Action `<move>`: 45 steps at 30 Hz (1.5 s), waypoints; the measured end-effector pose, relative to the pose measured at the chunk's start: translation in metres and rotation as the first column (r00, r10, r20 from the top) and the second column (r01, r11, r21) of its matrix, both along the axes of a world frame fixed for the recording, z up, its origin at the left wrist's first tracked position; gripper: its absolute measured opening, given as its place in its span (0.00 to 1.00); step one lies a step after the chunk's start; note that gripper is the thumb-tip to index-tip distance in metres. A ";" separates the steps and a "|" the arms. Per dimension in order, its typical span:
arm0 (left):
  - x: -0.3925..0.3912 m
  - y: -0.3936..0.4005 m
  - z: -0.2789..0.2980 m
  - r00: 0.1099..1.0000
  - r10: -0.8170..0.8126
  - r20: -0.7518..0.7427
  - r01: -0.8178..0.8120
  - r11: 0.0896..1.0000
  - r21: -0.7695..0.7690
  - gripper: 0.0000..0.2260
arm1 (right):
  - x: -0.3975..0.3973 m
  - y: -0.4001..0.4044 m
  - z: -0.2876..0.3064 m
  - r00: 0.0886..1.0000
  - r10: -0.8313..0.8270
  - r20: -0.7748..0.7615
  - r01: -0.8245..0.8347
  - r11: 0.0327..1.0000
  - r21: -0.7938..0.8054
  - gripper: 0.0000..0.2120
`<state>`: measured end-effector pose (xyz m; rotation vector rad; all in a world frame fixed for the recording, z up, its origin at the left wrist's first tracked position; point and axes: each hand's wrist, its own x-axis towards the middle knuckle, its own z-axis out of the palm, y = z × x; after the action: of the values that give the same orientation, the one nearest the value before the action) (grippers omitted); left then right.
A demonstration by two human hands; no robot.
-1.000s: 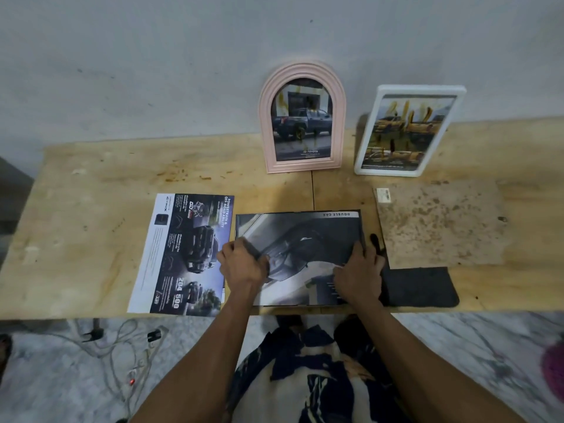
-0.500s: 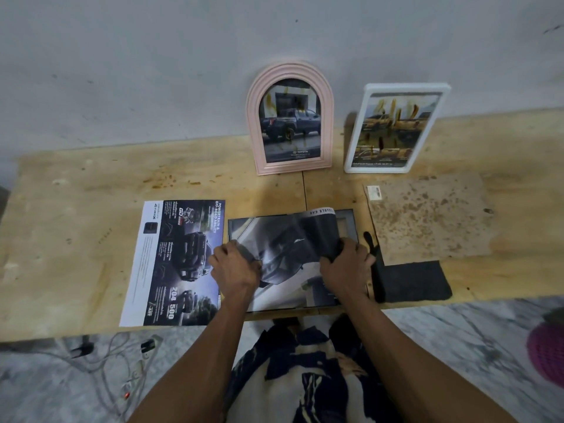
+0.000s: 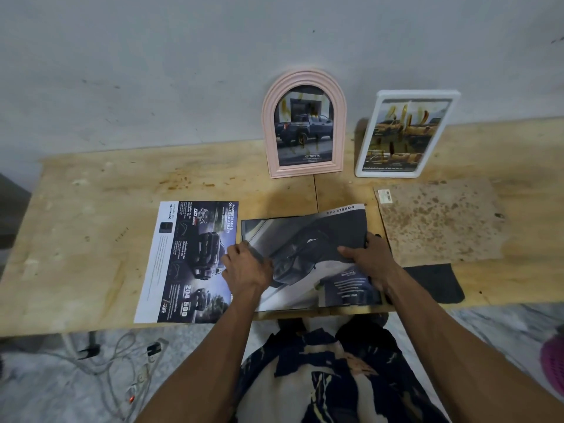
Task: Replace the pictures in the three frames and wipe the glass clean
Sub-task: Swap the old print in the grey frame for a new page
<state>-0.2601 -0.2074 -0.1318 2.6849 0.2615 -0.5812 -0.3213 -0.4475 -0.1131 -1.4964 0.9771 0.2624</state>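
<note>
Gripping the dark car picture (image 3: 308, 239) at its right edge, the right hand (image 3: 370, 261) lifts it; left hand (image 3: 245, 267) pinches its left side.

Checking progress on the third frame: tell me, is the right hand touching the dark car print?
Touching. The head view shows the right hand with fingers curled over the right edge of the dark car print, lifting that side up.

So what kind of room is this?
Probably a plain home workroom, though I can't be sure: a rough plywood table stands against a bare grey wall, with a power cord lying on the marble-patterned floor.
</note>
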 end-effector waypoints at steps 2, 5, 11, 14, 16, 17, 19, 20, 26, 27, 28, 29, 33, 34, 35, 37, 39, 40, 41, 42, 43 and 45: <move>0.000 0.000 0.002 1.000 -0.012 0.000 0.012 1.000 0.004 0.28 | 0.000 -0.001 0.002 1.000 -0.024 0.004 0.023 0.997 0.071 0.20; 0.001 -0.001 0.005 1.000 -0.020 -0.008 0.020 1.000 -0.004 0.25 | -0.005 -0.004 0.001 0.998 -0.059 -0.007 0.060 0.991 0.122 0.18; -0.001 0.002 0.005 1.000 -0.015 0.013 0.015 0.999 -0.029 0.17 | -0.012 -0.010 0.009 0.970 -0.237 -0.060 0.244 0.915 0.321 0.17; -0.001 0.002 0.005 1.000 0.012 0.023 -0.011 0.999 -0.037 0.17 | -0.014 -0.010 0.011 0.958 -0.273 -0.085 0.283 0.866 0.413 0.15; -0.001 0.000 0.009 0.999 0.035 0.011 -0.035 0.998 -0.047 0.17 | -0.016 -0.010 0.010 0.955 -0.282 -0.094 0.293 0.847 0.444 0.15; 0.000 0.000 0.011 0.998 0.055 -0.007 -0.055 0.996 -0.076 0.16 | -0.016 -0.010 0.009 0.954 -0.287 -0.092 0.297 0.839 0.457 0.15; 0.001 0.000 0.017 0.990 0.125 -0.064 -0.134 0.975 -0.177 0.14 | -0.017 -0.009 0.006 0.954 -0.289 -0.080 0.292 0.837 0.462 0.15; 0.002 0.001 0.020 0.981 0.171 -0.092 -0.188 0.956 -0.227 0.13 | -0.018 -0.008 0.005 0.956 -0.286 -0.069 0.284 0.840 0.463 0.16; 0.000 0.014 0.036 0.911 0.380 -0.157 -0.408 0.783 -0.470 0.06 | -0.026 -0.009 0.013 0.986 -0.167 0.016 0.153 0.934 0.323 0.22; -0.002 0.017 0.040 0.895 0.414 -0.166 -0.436 0.729 -0.528 0.06 | -0.026 -0.010 0.017 0.989 -0.143 0.034 0.126 0.944 0.304 0.22; -0.005 0.021 0.044 0.878 0.447 -0.171 -0.456 0.676 -0.579 0.05 | -0.025 -0.011 0.022 0.992 -0.112 0.055 0.090 0.949 0.303 0.22; -0.009 0.026 0.048 0.865 0.472 -0.170 -0.467 0.635 -0.615 0.04 | -0.024 -0.012 0.026 0.995 -0.074 0.072 0.048 0.948 0.316 0.22; -0.030 0.053 0.062 0.770 0.624 -0.134 -0.534 0.515 -0.671 0.05 | -0.023 -0.015 0.043 0.987 0.130 0.091 -0.155 0.915 0.372 0.14; -0.035 0.060 0.065 0.715 0.683 -0.146 -0.560 0.436 -0.704 0.06 | -0.023 -0.013 0.045 0.981 0.167 0.103 -0.193 0.916 0.353 0.14; -0.041 0.066 0.069 0.657 0.737 -0.159 -0.576 0.354 -0.737 0.06 | -0.023 -0.010 0.047 0.975 0.189 0.120 -0.219 0.916 0.335 0.13; -0.054 0.076 0.076 0.567 0.805 -0.173 -0.589 0.249 -0.769 0.07 | -0.024 0.003 0.049 0.968 0.180 0.173 -0.235 0.891 0.389 0.08; -0.073 0.085 0.079 0.497 0.847 -0.187 -0.601 0.181 -0.778 0.07 | -0.031 0.026 0.050 0.972 0.134 0.191 -0.215 0.832 0.510 0.12; -0.081 0.089 0.079 0.464 0.863 -0.199 -0.605 0.145 -0.783 0.06 | -0.034 0.040 0.049 0.973 0.115 0.200 -0.211 0.794 0.571 0.16; -0.088 0.093 0.080 0.436 0.874 -0.213 -0.607 0.112 -0.787 0.06 | -0.036 0.055 0.050 0.970 0.112 0.214 -0.222 0.764 0.605 0.19; -0.093 0.094 0.081 0.409 0.883 -0.232 -0.613 0.078 -0.787 0.07 | -0.038 0.070 0.049 0.967 0.110 0.228 -0.229 0.762 0.605 0.17; -0.099 0.096 0.081 0.387 0.889 -0.246 -0.617 0.051 -0.785 0.09 | -0.039 0.087 0.048 0.961 0.119 0.248 -0.247 0.768 0.591 0.13; -0.106 0.099 0.078 0.362 0.897 -0.254 -0.612 0.023 -0.790 0.12 | -0.042 0.120 0.052 0.957 0.115 0.267 -0.247 0.805 0.539 0.08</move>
<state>-0.3664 -0.1089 -0.0535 1.2672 1.0321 0.1596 -0.3636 -0.3272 -0.0609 -1.0315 0.5031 0.4711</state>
